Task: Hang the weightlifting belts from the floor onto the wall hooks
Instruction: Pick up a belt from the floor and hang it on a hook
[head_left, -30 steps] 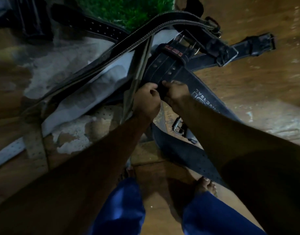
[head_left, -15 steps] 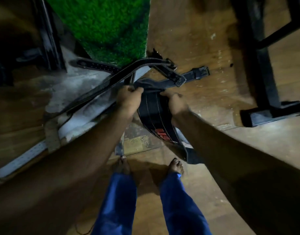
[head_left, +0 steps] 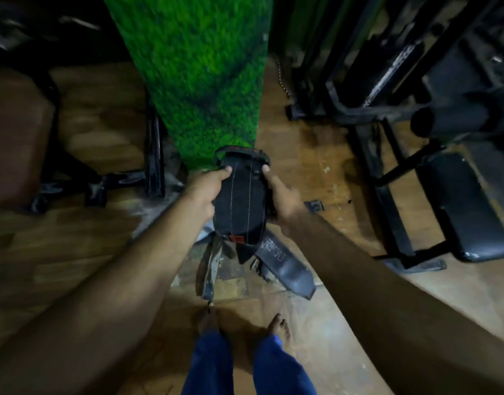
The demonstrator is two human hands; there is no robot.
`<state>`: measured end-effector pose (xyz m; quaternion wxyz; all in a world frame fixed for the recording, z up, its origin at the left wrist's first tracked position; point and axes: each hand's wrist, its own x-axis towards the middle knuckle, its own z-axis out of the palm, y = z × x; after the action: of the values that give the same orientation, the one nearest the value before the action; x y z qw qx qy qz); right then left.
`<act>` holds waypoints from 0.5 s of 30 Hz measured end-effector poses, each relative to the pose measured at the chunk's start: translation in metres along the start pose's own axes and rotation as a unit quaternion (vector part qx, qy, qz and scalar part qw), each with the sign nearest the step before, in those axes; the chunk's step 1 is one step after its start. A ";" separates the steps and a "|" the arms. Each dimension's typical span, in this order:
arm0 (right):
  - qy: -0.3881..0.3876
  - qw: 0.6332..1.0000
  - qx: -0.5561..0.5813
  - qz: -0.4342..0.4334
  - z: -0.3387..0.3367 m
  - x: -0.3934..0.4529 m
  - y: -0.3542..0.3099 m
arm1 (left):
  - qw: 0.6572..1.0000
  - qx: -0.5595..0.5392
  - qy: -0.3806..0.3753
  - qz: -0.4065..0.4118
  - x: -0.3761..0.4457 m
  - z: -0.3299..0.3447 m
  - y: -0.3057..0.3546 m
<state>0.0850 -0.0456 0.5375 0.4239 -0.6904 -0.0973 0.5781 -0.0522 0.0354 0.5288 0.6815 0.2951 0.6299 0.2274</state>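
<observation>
A black weightlifting belt (head_left: 241, 203) with pale stitching and a red patch is held up in front of me, its wide back panel facing the camera. My left hand (head_left: 203, 192) grips its left edge and my right hand (head_left: 279, 196) grips its right edge. The belt's buckle end sits at the top, near the foot of the green turf-covered wall (head_left: 199, 75). More belts (head_left: 285, 260) lie on the wooden floor under my hands, partly hidden by the held one. No wall hooks show in this view.
A black bench and machine frames (head_left: 433, 155) stand on the right. A brown padded seat on a black frame (head_left: 17, 138) is at the left. My bare feet (head_left: 242, 323) stand on the wooden floor just behind the belts.
Both hands have lifted the black belt off the floor pile and brought it higher. The view has tilted up, so the green wall and gym machines now fill the top.
</observation>
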 end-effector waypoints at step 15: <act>-0.235 0.911 0.041 -0.338 0.028 -0.177 -0.201 | 0.919 0.016 0.028 0.392 -0.236 -0.007 0.179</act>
<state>0.0766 -0.0176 0.8054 0.5867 -0.4427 -0.3976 0.5494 -0.0722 0.0042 0.8230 0.5151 0.5225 0.4861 0.4747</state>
